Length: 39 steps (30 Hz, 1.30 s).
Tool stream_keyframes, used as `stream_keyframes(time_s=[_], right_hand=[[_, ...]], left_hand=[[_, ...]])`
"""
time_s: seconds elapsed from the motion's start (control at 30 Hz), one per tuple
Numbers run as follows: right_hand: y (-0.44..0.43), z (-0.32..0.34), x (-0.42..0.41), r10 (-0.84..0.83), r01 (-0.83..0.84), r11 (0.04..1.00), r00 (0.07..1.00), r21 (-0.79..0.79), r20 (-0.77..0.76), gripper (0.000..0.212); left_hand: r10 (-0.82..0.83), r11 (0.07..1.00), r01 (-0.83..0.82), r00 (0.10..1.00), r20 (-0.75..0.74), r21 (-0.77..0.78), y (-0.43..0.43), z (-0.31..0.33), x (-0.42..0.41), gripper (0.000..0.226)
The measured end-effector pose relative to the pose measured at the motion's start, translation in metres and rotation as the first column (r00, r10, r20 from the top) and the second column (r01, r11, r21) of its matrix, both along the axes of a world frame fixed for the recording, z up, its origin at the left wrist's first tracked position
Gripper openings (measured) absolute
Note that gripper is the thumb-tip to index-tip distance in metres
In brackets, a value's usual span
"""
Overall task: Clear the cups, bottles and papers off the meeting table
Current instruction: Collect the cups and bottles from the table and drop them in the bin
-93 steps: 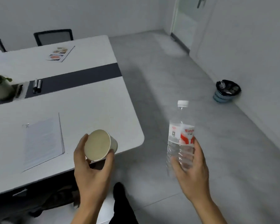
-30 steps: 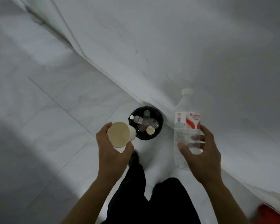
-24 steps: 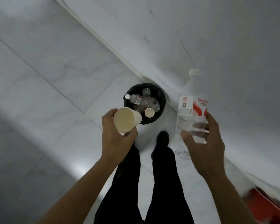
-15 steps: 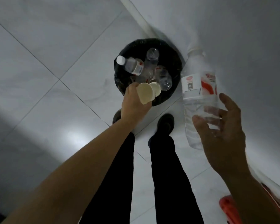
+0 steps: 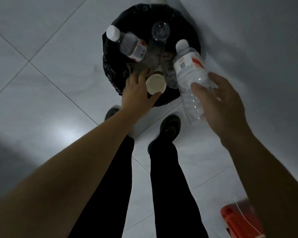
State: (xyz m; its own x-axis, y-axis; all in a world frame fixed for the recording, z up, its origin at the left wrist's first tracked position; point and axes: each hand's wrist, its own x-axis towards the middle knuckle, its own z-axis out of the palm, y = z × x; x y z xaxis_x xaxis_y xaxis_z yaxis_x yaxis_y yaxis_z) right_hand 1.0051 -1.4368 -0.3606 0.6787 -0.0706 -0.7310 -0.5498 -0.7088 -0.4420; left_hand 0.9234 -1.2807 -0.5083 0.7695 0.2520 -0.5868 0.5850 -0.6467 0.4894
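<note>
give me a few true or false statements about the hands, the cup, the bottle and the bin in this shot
1. The right hand holds a capped water bottle. True.
2. The bin is empty. False: bottles already lie inside it.
3. The left hand is at the paper cup over the bin. True.
4. The bin has a white liner. False: the liner is black.
5. The held bottle has no label. False: it has a red and white label.
</note>
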Motion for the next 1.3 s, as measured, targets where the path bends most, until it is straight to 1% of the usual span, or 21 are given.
stream_keyframes(time_s=[0.07, 0.13, 0.17, 0.27, 0.33, 0.4, 0.43, 0.53, 0.63, 0.73, 0.83, 0.93, 1.03, 1.1, 1.17, 1.23, 1.3], right_hand=[[0.013, -0.024, 0.024, 0.0, 0.0, 1.0, 0.999, -0.006, -0.048, 0.049], [0.028, -0.053, 0.047, 0.054, -0.054, 0.999, 0.998, 0.0, -0.043, 0.043], [0.036, -0.067, 0.057, 0.063, -0.063, 0.998, 0.998, 0.003, -0.012, 0.044], [0.052, -0.103, 0.069, 0.016, -0.017, 1.0, 0.998, 0.017, 0.058, 0.067], [0.053, -0.119, 0.067, 0.072, -0.07, 0.997, 0.993, -0.029, 0.089, 0.076], [0.051, -0.123, 0.062, 0.132, -0.127, 0.991, 0.987, -0.051, 0.095, 0.085], [0.049, -0.118, 0.059, 0.154, -0.148, 0.987, 0.983, -0.063, 0.098, 0.085], [0.043, -0.081, 0.04, 0.223, -0.211, 0.974, 0.961, -0.088, 0.161, 0.074], [0.038, -0.016, 0.02, 0.311, -0.302, 0.95, 0.92, -0.076, 0.239, 0.065], [0.043, 0.078, 0.001, 0.346, -0.355, 0.935, 0.888, -0.027, 0.304, 0.053], [0.057, 0.193, -0.015, 0.321, -0.367, 0.927, 0.882, 0.074, 0.344, 0.052], [0.072, 0.306, -0.028, 0.279, -0.368, 0.912, 0.881, 0.181, 0.383, 0.056], [0.089, 0.409, -0.043, 0.245, -0.413, 0.865, 0.843, 0.285, 0.478, 0.053], [0.096, 0.463, -0.054, 0.209, -0.456, 0.819, 0.802, 0.348, 0.559, 0.048], [0.095, 0.502, -0.068, 0.173, -0.502, 0.765, 0.763, 0.403, 0.622, 0.045], [0.094, 0.527, -0.082, 0.155, -0.552, 0.702, 0.734, 0.449, 0.661, 0.047], [0.094, 0.539, -0.09, 0.191, -0.613, 0.622, 0.721, 0.486, 0.666, 0.049]], left_hand=[[-0.118, 0.986, 0.109, 0.991, 0.068, 0.129, 0.014, 0.011, -0.019, 0.06], [-0.219, 0.953, 0.203, 0.975, 0.048, 0.224, 0.029, 0.014, -0.037, 0.054], [-0.253, 0.94, 0.239, 0.967, 0.027, 0.243, 0.036, 0.012, -0.046, 0.053], [-0.324, 0.925, 0.319, 0.946, -0.012, 0.206, 0.049, 0.002, -0.066, 0.059], [-0.341, 0.925, 0.338, 0.94, -0.011, 0.174, 0.05, -0.002, -0.07, 0.064], [-0.311, 0.94, 0.308, 0.95, -0.007, 0.147, 0.048, 0.002, -0.067, 0.065], [-0.288, 0.948, 0.287, 0.958, -0.011, 0.134, 0.046, 0.008, -0.065, 0.065], [-0.167, 0.98, 0.165, 0.986, 0.013, 0.109, 0.048, 0.046, -0.06, 0.062], [-0.03, 0.998, 0.025, 0.995, 0.097, 0.05, 0.059, 0.118, -0.053, 0.06], [0.12, 0.991, -0.128, 0.973, 0.198, 0.03, 0.079, 0.218, -0.051, 0.061], [0.303, 0.951, -0.307, 0.916, 0.262, -0.028, 0.104, 0.337, -0.059, 0.057], [0.438, 0.895, -0.437, 0.827, 0.352, -0.089, 0.123, 0.458, -0.079, 0.057], [0.543, 0.825, -0.544, 0.687, 0.483, -0.154, 0.132, 0.567, -0.11, 0.056], [0.605, 0.754, -0.627, 0.546, 0.58, -0.196, 0.128, 0.624, -0.136, 0.057], [0.678, 0.648, -0.709, 0.369, 0.635, -0.279, 0.113, 0.663, -0.167, 0.056], [0.728, 0.539, -0.766, 0.213, 0.652, -0.351, 0.091, 0.69, -0.199, 0.057], [0.754, 0.438, -0.807, 0.09, 0.651, -0.396, 0.067, 0.704, -0.227, 0.056]])
